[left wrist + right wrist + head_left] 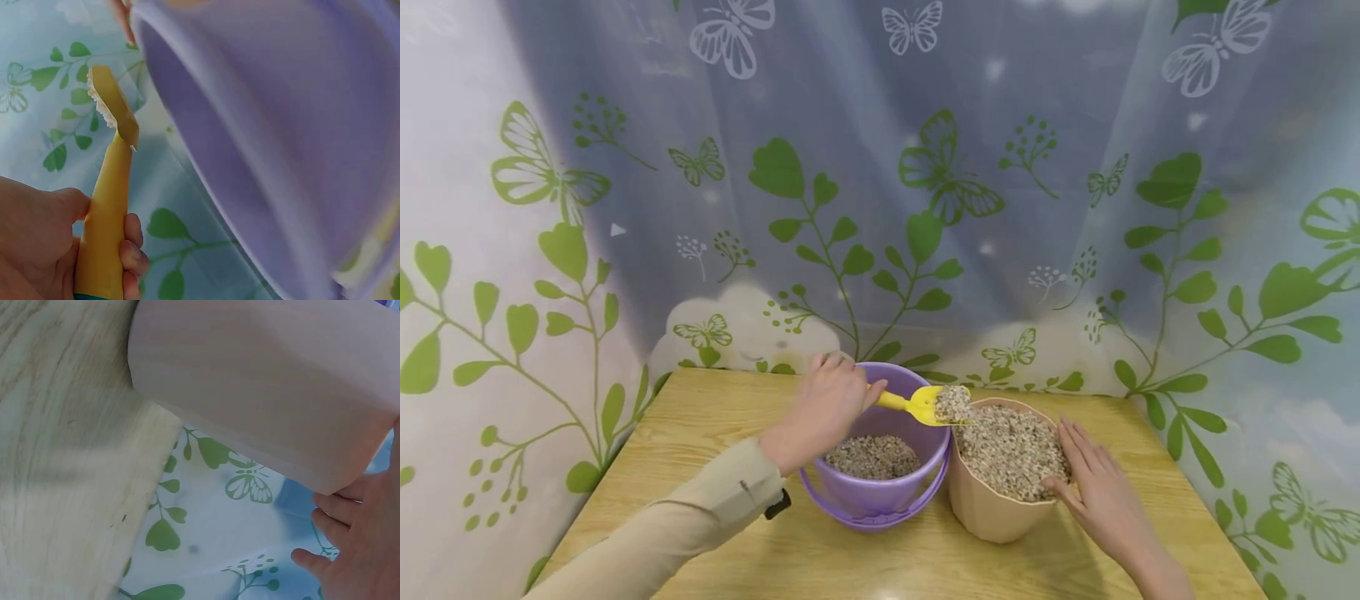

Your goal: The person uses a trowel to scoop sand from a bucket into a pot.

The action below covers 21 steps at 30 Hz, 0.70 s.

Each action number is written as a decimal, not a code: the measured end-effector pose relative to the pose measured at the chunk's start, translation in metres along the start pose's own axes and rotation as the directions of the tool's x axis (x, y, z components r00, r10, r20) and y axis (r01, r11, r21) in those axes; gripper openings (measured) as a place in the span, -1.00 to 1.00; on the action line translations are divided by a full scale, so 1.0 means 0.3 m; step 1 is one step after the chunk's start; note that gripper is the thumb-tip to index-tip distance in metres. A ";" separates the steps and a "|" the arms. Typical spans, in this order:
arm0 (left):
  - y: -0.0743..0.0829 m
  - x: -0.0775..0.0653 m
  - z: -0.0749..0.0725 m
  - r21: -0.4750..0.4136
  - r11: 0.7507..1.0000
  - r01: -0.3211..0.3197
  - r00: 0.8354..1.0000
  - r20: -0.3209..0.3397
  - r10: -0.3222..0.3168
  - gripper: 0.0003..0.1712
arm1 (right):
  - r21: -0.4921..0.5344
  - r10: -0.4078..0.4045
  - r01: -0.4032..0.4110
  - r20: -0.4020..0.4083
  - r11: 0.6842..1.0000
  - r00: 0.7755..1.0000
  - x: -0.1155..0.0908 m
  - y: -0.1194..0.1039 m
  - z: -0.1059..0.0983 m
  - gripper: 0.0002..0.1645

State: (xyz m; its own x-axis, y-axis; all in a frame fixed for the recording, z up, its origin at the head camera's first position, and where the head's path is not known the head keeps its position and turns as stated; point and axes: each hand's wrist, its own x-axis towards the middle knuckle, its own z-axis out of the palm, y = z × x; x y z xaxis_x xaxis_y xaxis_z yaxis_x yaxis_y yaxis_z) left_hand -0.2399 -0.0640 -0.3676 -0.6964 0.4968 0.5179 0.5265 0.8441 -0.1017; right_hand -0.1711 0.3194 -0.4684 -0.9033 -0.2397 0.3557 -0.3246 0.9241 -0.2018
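Note:
My left hand (831,408) grips the handle of a small yellow shovel (917,402). Its blade, carrying a heap of speckled, grainy soil mix, hangs by the rims between two containers. Below that hand stands a purple bucket (928,458), with a layer of the same mix (872,456) at its bottom. To its right a peach-coloured pot (992,517) is filled nearly to the rim. My right hand (1101,492) rests against the pot's right side, fingers extended and thumb at the rim. In the left wrist view, fingers and thumb wrap round the shovel's handle (106,231).
Both containers stand on a wooden table (737,542). The bucket's purple handle (880,527) hangs down at its front. Behind the table and at its sides hangs a curtain (850,250) printed with leaves and butterflies.

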 end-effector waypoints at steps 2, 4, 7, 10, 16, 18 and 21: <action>0.033 0.029 0.004 -0.007 1.000 -0.008 1.000 0.005 0.008 -0.47 | -0.007 0.006 -0.006 0.008 1.000 1.000 -0.004 0.006 0.003 -0.05; 0.068 0.060 0.010 0.024 1.000 -0.014 1.000 0.011 0.014 -0.47 | -0.010 0.019 -0.019 0.022 1.000 1.000 -0.005 0.011 0.005 -0.05; 0.118 0.105 0.016 0.063 0.998 -0.015 0.999 0.050 0.012 -0.47 | -0.003 0.043 -0.043 0.052 0.999 0.998 -0.007 0.014 0.009 -0.05; 0.161 0.146 0.023 0.094 0.995 -0.027 0.994 0.112 0.017 -0.44 | 0.007 0.059 -0.059 0.066 0.998 0.996 -0.009 0.014 0.012 -0.05; 0.222 0.200 0.056 0.118 0.990 -0.074 0.979 0.195 0.050 -0.44 | 0.013 0.061 -0.062 0.038 0.998 0.997 -0.012 0.009 0.024 -0.05; 0.241 0.213 0.069 0.135 0.986 -0.098 0.972 0.227 0.066 -0.49 | 0.015 0.054 -0.054 0.020 0.998 0.998 -0.013 0.008 0.030 -0.06; 0.272 0.235 0.084 0.157 0.979 -0.131 0.956 0.282 0.083 -0.57 | 0.020 0.043 -0.042 -0.010 0.999 0.999 -0.015 0.010 0.035 -0.07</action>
State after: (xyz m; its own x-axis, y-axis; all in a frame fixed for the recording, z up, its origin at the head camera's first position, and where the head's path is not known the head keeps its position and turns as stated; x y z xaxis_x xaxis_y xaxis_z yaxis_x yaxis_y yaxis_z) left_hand -0.2583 0.0449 -0.3610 -0.7595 0.6018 0.2469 0.5301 0.7926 -0.3012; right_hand -0.1709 0.3203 -0.4801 -0.9134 -0.1971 0.3561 -0.2916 0.9273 -0.2348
